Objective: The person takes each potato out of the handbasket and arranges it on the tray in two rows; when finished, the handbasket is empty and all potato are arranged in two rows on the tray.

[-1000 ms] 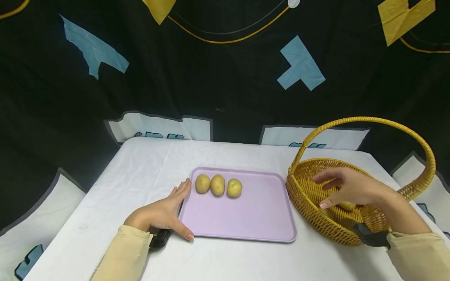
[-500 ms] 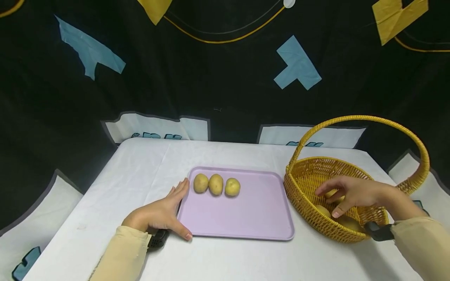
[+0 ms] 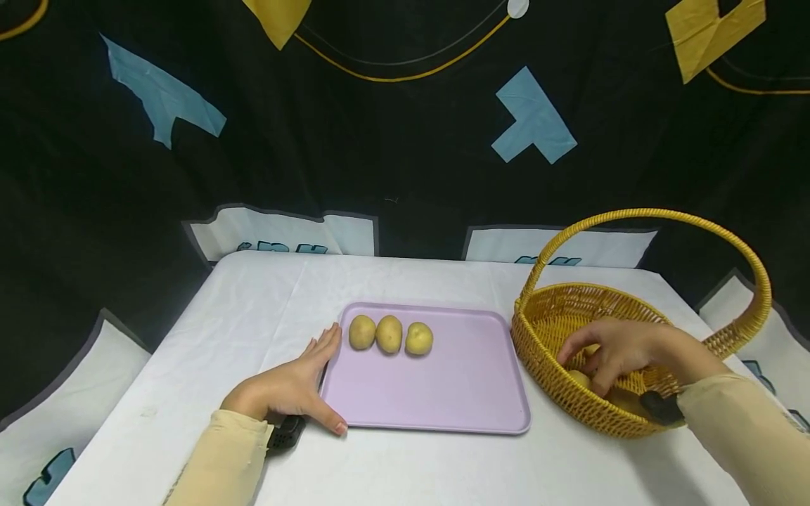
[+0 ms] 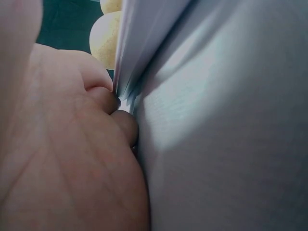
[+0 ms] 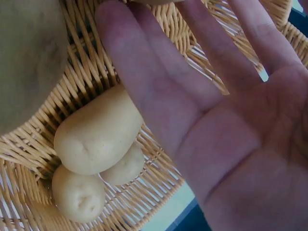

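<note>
My left hand [image 3: 294, 383] lies along the left edge of a lilac tray [image 3: 468, 379], fingers extended and thumb at the near corner. Three potatoes [image 3: 389, 334] sit in a row at the tray's back left. In the left wrist view, the palm [image 4: 67, 154] faces the tray's raised rim [image 4: 139, 38]. My right hand [image 3: 623, 351] reaches down inside a wicker basket [image 3: 560, 407], fingers spread over potatoes. In the right wrist view its fingers are nearly straight, with several potatoes [image 5: 98, 132] beside them; a sliver of a tan thing [image 5: 156, 2] shows at the fingertips.
The basket's tall arched handle [image 3: 645, 213] rises above and behind the right hand. A white cloth [image 3: 405, 467] covers the table. Behind it hangs a black backdrop [image 3: 392, 161] with blue and yellow patches.
My right hand has moved lower and slightly left inside the basket, its fingers now down among the potatoes. The left hand keeps its place at the tray; the head view has shifted slightly.
</note>
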{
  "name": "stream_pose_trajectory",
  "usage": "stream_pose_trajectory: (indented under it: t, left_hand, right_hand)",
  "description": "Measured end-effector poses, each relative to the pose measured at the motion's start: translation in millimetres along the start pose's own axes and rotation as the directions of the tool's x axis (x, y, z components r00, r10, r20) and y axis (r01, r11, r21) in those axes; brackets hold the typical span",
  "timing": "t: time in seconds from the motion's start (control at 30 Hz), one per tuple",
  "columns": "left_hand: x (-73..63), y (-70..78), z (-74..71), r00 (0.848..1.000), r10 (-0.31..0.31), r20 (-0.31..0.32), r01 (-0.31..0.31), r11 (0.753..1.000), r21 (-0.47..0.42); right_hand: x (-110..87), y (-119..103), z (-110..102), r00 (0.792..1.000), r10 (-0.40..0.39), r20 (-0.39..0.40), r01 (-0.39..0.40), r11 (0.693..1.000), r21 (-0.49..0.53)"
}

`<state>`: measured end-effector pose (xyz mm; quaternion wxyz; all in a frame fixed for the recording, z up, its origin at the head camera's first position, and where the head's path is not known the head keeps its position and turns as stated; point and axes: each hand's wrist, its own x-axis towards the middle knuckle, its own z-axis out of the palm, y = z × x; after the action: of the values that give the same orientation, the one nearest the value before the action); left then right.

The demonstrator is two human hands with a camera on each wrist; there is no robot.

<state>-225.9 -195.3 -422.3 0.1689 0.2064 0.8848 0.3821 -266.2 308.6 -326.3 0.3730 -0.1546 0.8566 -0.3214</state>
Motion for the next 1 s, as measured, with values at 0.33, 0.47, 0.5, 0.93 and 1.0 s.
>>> stream_pose_trajectory:
  t: [0.33, 0.47, 0.5, 0.93, 1.0]
  left_hand:
    - [-0.3, -0.3, -1.1, 1.000, -0.004, -0.007, 0.004, 1.000, 0.011]
    - [-0.3, -1.0, -0.5, 1.000, -0.003, -0.008, 0.003, 1.000, 0.012]
    - [-0.3, -1.2, -0.2, 1.000, -0.003, -0.008, 0.003, 1.000, 0.012]
    - [-1.4, -1.4, 0.4, 1.000, -0.005, -0.006, 0.005, 1.000, 0.013]
    - [-1.2, -1.4, 0.6, 1.000, -0.005, -0.006, 0.005, 1.000, 0.011]
  right_hand:
    - [6.4, 0.5, 5.1, 0.999, 0.043, -0.008, -0.044, 0.999, -0.005]
    - [7.9, -1.0, 5.3, 0.999, 0.052, -0.002, -0.052, 0.998, -0.019]
    - [8.0, -1.6, 5.4, 0.999, 0.054, -0.003, -0.054, 0.998, -0.026]
    - [10.2, -5.5, 5.4, 0.999, 0.044, 0.003, -0.042, 0.981, -0.192]
    - [10.4, -6.1, 5.2, 0.998, 0.055, 0.001, -0.054, 0.981, -0.187]
